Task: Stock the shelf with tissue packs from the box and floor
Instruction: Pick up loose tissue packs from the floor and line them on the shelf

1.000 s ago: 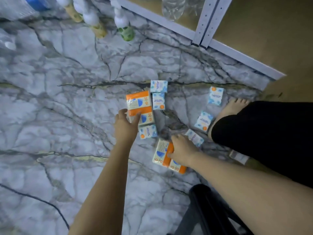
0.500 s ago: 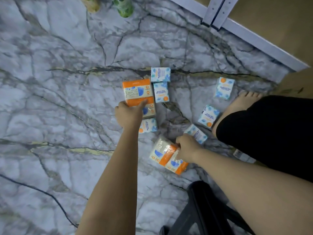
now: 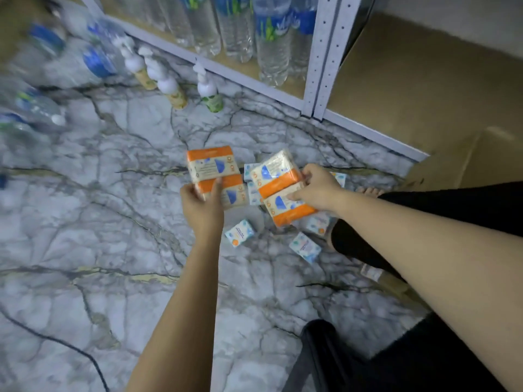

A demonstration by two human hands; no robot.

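Two orange tissue bundles are in hand, one per side. Your left hand (image 3: 202, 203) grips the left bundle (image 3: 216, 176) at its near end, thumb on top, fingers curled under. Your right hand (image 3: 318, 188) pinches the right bundle (image 3: 281, 190) along its right edge, thumb across the face, fingers wrapped behind. Both bundles look lifted off the marble floor (image 3: 113, 222), tilted toward the shelf (image 3: 283, 94).

Handling, my read: each bundle is two soft packs in thin film wrap. Light, squashy, no rigid edge. The film looks glossy, so expect some slip if you hold only by a corner. The joint between the two packs will likely hinge and sag when held from one end, so take hold across the middle seam or support the underside. Not fragile; squeezing dents it, nothing breaks.

Several small blue-and-white packs are left on the floor: one (image 3: 240, 232) below the left bundle, one (image 3: 305, 247) near your leg (image 3: 424, 222), others partly hidden behind the bundles. Those are small enough to gather a few per hand; grip across the flat faces.

Water bottles (image 3: 268, 38) fill the shelf bay left of the upright; the bay to the right looks free. Pump bottles (image 3: 209, 89) stand on the floor in front, so keep the bundles clear of them going in.
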